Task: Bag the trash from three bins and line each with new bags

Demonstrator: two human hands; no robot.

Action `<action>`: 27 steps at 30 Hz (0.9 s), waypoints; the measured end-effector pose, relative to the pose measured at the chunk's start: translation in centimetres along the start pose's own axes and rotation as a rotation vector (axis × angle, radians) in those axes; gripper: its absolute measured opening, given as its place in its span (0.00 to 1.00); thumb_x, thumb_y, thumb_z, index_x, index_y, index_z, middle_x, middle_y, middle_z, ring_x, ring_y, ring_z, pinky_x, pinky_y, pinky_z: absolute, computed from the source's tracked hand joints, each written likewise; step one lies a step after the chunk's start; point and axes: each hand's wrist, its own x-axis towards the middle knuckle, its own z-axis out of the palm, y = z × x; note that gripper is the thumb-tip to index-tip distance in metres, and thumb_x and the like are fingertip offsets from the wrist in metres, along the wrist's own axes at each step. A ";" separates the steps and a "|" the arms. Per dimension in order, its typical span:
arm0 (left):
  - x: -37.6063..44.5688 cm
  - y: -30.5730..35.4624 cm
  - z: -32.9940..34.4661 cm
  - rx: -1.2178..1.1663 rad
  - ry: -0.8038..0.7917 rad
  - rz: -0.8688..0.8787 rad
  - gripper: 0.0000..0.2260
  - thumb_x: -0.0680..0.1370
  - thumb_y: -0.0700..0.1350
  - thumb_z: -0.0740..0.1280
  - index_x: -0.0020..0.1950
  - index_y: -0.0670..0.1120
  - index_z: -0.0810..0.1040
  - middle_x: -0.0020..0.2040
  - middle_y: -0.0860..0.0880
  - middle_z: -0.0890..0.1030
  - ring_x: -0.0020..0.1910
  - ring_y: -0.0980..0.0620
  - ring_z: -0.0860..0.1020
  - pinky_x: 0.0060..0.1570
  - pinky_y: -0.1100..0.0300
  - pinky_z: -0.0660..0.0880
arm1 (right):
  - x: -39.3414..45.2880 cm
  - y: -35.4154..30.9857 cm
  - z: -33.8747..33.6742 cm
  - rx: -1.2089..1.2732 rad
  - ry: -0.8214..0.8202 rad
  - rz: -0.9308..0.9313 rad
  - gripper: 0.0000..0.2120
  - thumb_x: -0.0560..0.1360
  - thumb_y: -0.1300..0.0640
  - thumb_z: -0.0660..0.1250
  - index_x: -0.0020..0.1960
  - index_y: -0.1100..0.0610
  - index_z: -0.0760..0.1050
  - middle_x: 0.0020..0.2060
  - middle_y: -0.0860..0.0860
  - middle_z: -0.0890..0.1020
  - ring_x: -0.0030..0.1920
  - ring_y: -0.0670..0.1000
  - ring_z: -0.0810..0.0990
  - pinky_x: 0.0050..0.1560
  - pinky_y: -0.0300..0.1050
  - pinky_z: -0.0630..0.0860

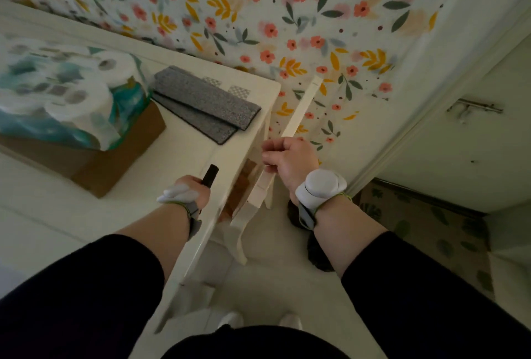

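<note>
My left hand [191,187] grips a black roll [210,174], likely trash bags, over the right end of a white table [184,154]. My right hand [290,158] curls over the top edge of a white drawer front [301,108] pulled out from the table's end. The drawer's brown inside [244,180] shows beside it. No bin is in view. A dark object [317,252] lies on the floor, partly hidden by my right forearm.
A cardboard box [115,163] with a pack of toilet paper rolls [63,94] stands on the table's left. Two grey pads [204,102] lie near its far corner. A floral wall [287,13] is ahead. A white door with a metal handle [474,108] is right, above a leaf-patterned mat [425,223].
</note>
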 end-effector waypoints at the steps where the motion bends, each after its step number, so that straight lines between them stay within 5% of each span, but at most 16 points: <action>1: 0.2 -0.4 0.0 0.051 -0.022 -0.010 0.14 0.78 0.51 0.62 0.44 0.42 0.81 0.34 0.43 0.81 0.32 0.46 0.78 0.39 0.58 0.75 | -0.1 0.1 0.3 -0.007 0.028 -0.002 0.10 0.71 0.70 0.68 0.41 0.55 0.80 0.36 0.49 0.81 0.36 0.47 0.78 0.41 0.41 0.79; 5: 1.9 -1.9 1.0 0.123 -0.038 -0.020 0.29 0.79 0.64 0.54 0.42 0.39 0.79 0.40 0.42 0.81 0.40 0.43 0.80 0.61 0.48 0.72 | -0.9 0.7 1.0 0.036 0.157 0.007 0.10 0.70 0.71 0.67 0.41 0.56 0.81 0.34 0.51 0.81 0.32 0.47 0.76 0.37 0.39 0.77; 9: 2.9 -3.2 2.1 0.156 -0.083 0.020 0.18 0.80 0.47 0.63 0.63 0.35 0.75 0.61 0.35 0.77 0.59 0.38 0.76 0.59 0.50 0.71 | -1.4 1.3 1.2 0.062 0.272 0.027 0.10 0.71 0.70 0.66 0.42 0.57 0.81 0.38 0.53 0.82 0.36 0.49 0.78 0.42 0.43 0.79; 14: 4.4 -5.3 2.5 0.270 -0.053 0.085 0.17 0.75 0.43 0.67 0.57 0.32 0.78 0.52 0.37 0.80 0.56 0.33 0.77 0.50 0.46 0.73 | -2.1 2.3 1.2 0.101 0.320 0.053 0.10 0.71 0.69 0.68 0.40 0.55 0.80 0.41 0.55 0.83 0.38 0.49 0.79 0.45 0.43 0.80; 18: 3.6 -5.0 1.9 0.165 -0.168 0.078 0.14 0.82 0.42 0.59 0.60 0.32 0.73 0.54 0.31 0.76 0.54 0.34 0.75 0.42 0.62 0.67 | -2.6 2.3 1.2 0.119 0.345 0.056 0.09 0.70 0.70 0.68 0.40 0.56 0.81 0.37 0.53 0.82 0.37 0.50 0.78 0.45 0.46 0.80; 20: 3.0 -3.9 1.4 0.202 -0.090 0.070 0.11 0.80 0.43 0.60 0.58 0.37 0.74 0.50 0.36 0.75 0.53 0.38 0.76 0.48 0.60 0.70 | -2.9 2.1 1.0 0.120 0.342 0.063 0.09 0.70 0.69 0.68 0.41 0.56 0.81 0.38 0.54 0.83 0.37 0.51 0.78 0.47 0.49 0.81; 22: 2.0 -2.0 0.3 0.288 0.007 0.147 0.16 0.78 0.44 0.63 0.63 0.38 0.73 0.60 0.38 0.75 0.60 0.38 0.74 0.58 0.55 0.70 | -3.3 1.5 0.6 0.137 0.331 0.067 0.09 0.70 0.69 0.68 0.41 0.57 0.81 0.40 0.55 0.83 0.37 0.51 0.78 0.48 0.49 0.81; 25: -0.6 2.1 -1.7 0.200 -0.118 0.272 0.24 0.77 0.48 0.63 0.72 0.44 0.67 0.63 0.44 0.71 0.61 0.45 0.72 0.64 0.57 0.65 | -3.9 0.1 -0.8 0.165 0.312 0.042 0.08 0.70 0.70 0.68 0.42 0.59 0.81 0.38 0.55 0.82 0.35 0.51 0.77 0.42 0.45 0.79; 27: -2.4 5.2 -2.5 0.180 -0.134 0.345 0.25 0.75 0.50 0.65 0.71 0.46 0.68 0.63 0.46 0.75 0.57 0.44 0.76 0.62 0.52 0.72 | -4.3 -1.1 -2.0 0.161 0.307 0.006 0.07 0.70 0.70 0.68 0.42 0.59 0.81 0.36 0.54 0.82 0.35 0.50 0.77 0.42 0.45 0.79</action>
